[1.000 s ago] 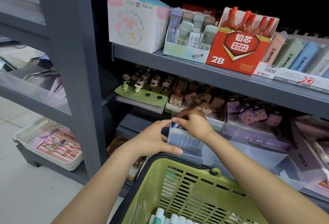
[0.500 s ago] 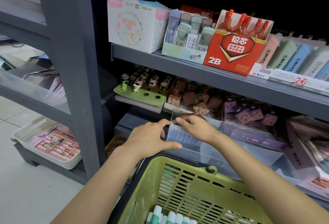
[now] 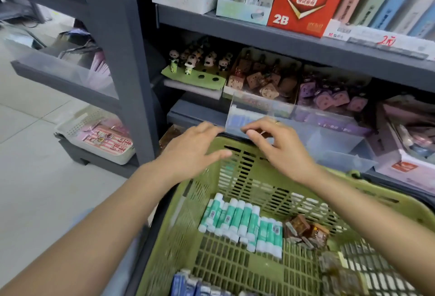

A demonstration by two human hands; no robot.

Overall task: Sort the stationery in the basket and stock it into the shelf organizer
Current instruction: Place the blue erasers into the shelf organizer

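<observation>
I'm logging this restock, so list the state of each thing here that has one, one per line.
Left hand: open, fingers spread, holding nothing.
Right hand: fingers loosely curled, holding nothing.
Green basket: partly filled, stock still inside.
Glue sticks: lying flat in the basket.
Clear organizer: open-topped, blue items in its left compartment.
Red 2B box: flap open, upright on the shelf.

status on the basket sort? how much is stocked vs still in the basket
Done: a clear organizer compartment already holds blue items. In hand: nothing; the left hand and right hand hover open over the green basket. Left: green-and-white glue sticks, brown packets and blue boxes remain inside.
</observation>
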